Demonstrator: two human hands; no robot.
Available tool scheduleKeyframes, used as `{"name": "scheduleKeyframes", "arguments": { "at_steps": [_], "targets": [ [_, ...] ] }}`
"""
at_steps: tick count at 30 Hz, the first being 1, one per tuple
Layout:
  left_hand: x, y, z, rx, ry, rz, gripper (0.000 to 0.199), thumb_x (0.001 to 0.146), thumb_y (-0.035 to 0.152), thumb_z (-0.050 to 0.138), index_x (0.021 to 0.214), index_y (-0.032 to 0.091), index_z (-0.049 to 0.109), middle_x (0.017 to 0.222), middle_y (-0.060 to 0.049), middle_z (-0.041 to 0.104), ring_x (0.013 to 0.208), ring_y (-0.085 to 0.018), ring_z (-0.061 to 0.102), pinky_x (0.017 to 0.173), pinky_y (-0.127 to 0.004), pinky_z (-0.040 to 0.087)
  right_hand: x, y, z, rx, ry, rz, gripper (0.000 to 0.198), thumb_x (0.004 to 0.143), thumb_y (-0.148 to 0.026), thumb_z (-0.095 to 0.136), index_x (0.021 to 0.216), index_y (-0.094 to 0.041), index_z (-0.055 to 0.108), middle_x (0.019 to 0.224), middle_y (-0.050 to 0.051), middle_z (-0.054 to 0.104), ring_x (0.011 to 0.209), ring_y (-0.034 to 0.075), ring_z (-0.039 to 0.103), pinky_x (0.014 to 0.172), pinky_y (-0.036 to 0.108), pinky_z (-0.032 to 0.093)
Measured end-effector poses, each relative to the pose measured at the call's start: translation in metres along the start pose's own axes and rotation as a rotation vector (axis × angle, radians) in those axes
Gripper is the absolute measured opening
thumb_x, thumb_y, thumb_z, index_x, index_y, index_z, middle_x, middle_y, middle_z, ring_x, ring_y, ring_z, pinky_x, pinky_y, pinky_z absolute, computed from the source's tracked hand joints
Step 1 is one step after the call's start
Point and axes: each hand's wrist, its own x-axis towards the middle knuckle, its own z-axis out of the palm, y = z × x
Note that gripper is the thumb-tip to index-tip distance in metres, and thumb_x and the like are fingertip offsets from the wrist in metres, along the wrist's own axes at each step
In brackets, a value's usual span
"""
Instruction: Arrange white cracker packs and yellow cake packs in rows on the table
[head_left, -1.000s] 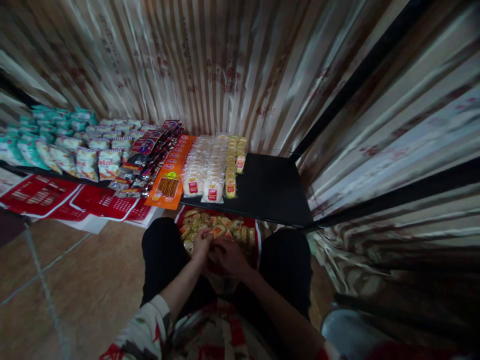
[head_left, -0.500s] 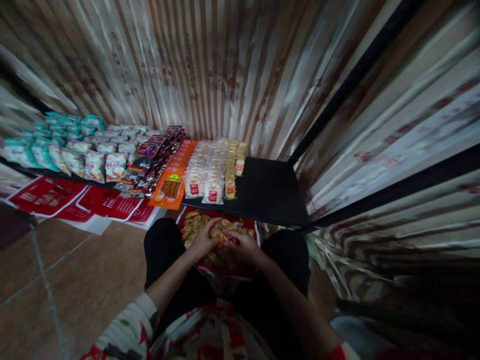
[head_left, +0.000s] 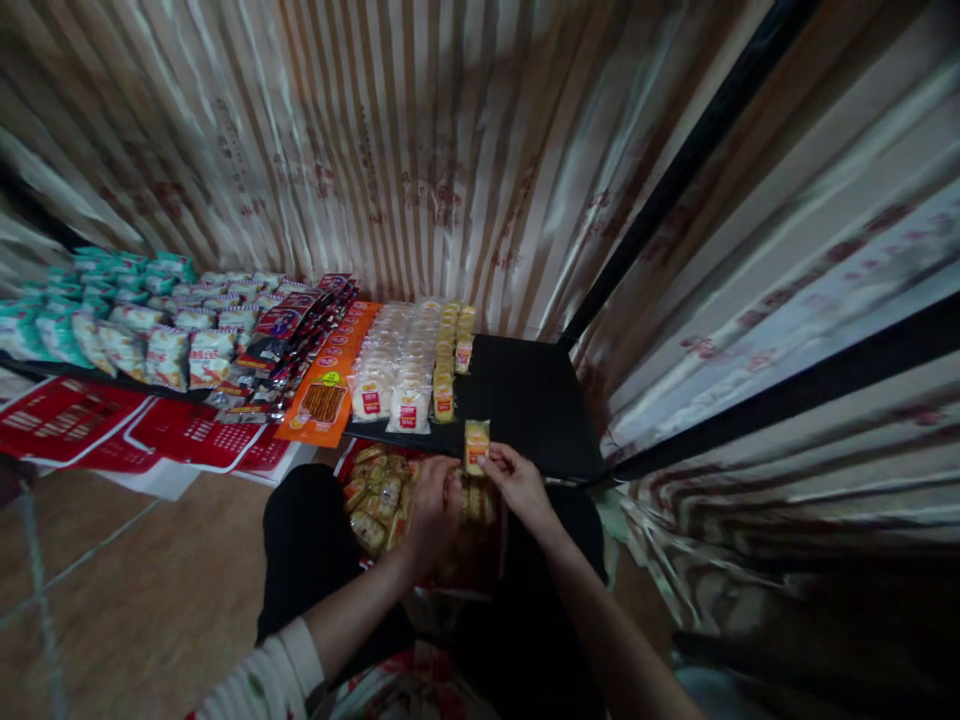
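My right hand [head_left: 519, 484] pinches a small yellow snack packet [head_left: 477, 447] with a red label and holds it upright by the black shelf's front edge. My left hand [head_left: 433, 508] is over a red bag [head_left: 491, 578] of similar yellow snack packets [head_left: 373, 505] between my knees. Its fingers are curled, and what they may hold is hidden. Just beyond my hands, on the black shelf [head_left: 525, 390], stand rows of yellow packets [head_left: 443, 395] beside rows of clear-white packets [head_left: 409, 408].
An orange snack bag [head_left: 324, 402], dark shiny packets [head_left: 281, 340], white packets [head_left: 166, 355] and teal packets [head_left: 56, 335] fill the shelf leftward. Red printed sheets [head_left: 71, 420] hang below its edge. A striped curtain [head_left: 442, 180] and black bars [head_left: 675, 180] enclose the space.
My right hand has risen from the bag towards the shelf edge with a yellow packet upright in it. My left hand remains over the bag. The view has shifted slightly.
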Motion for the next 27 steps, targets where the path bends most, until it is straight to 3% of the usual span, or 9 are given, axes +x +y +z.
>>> {"name": "scheduleKeyframes", "arguments": {
  "at_steps": [6,15,19,23,27],
  "targets": [
    [0.024,0.014,0.032,-0.075,-0.102,-0.090,0.030,0.082,0.016,0.040,0.108,0.017,0.055,0.119,-0.011,0.054,0.112,-0.019,0.052,0.099,-0.036,0.042,0.039,-0.003,-0.008,-0.085,0.096,-0.004,0.035,0.067,-0.047,0.062,0.088,-0.019,0.066,0.079,0.003,0.069,0.063,0.015,0.061,0.060,0.026,0.050],
    [0.077,0.016,0.075,-0.193,-0.060,-0.372,0.037,0.083,0.021,0.043,0.119,0.013,0.052,0.132,-0.013,0.049,0.125,-0.021,0.042,0.109,-0.036,0.029,0.097,0.000,-0.007,-0.291,0.162,0.003,0.024,0.071,-0.041,0.056,0.086,-0.023,0.064,0.078,0.000,0.066,0.065,0.015,0.061,0.061,0.026,0.047],
    [0.096,0.013,0.084,-0.233,-0.074,-0.459,0.046,0.085,0.022,0.040,0.130,0.011,0.041,0.142,-0.013,0.038,0.133,-0.020,0.032,0.112,-0.035,0.021,0.120,-0.006,-0.003,-0.358,0.136,-0.033,0.025,0.072,-0.040,0.054,0.087,-0.022,0.062,0.081,0.001,0.065,0.065,0.015,0.060,0.061,0.026,0.046],
    [0.114,0.009,0.086,-0.299,-0.058,-0.454,0.050,0.087,0.024,0.037,0.136,0.017,0.032,0.146,-0.007,0.030,0.136,-0.017,0.024,0.113,-0.034,0.018,0.138,-0.012,0.003,-0.408,0.144,-0.067,0.024,0.074,-0.039,0.052,0.087,-0.021,0.062,0.081,0.001,0.063,0.066,0.014,0.059,0.064,0.026,0.045],
    [0.127,0.006,0.088,-0.333,-0.049,-0.482,0.052,0.090,0.028,0.033,0.139,0.015,0.025,0.148,-0.009,0.026,0.137,-0.016,0.022,0.113,-0.033,0.016,0.150,-0.017,0.008,-0.467,0.120,-0.092,0.023,0.076,-0.037,0.050,0.088,-0.020,0.062,0.084,0.002,0.062,0.069,0.015,0.058,0.065,0.026,0.044]
  ]
}}
